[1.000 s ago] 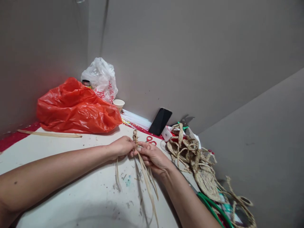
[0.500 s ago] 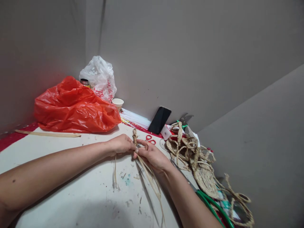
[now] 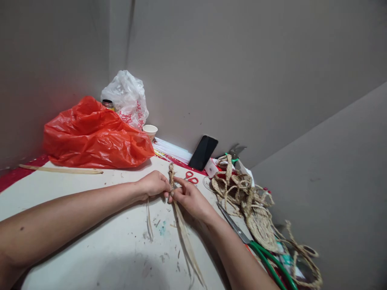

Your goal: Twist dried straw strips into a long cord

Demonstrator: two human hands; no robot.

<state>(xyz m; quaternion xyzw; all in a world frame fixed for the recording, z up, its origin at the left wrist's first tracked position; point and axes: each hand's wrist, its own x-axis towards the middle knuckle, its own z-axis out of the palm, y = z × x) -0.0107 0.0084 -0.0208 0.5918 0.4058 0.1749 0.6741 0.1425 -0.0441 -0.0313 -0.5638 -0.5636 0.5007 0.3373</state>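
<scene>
Together, two hands grasp one fibre braid.
At centre, the left hand (image 3: 155, 184) and right hand (image 3: 191, 198) pinch the braid (image 3: 171, 175) above the worktop (image 3: 121, 241); loose strands (image 3: 187, 243) hang toward the bottom centre of the frame.

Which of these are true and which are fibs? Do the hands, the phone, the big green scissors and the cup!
1. The left hand and right hand both touch the braid. True.
2. The phone is inside the white bag. False: the black phone leans against the wall.
3. The right hand holds the green-handled scissors. False: the big scissors lie beside the right forearm.
4. The white cup is near the red bag. True.
</scene>
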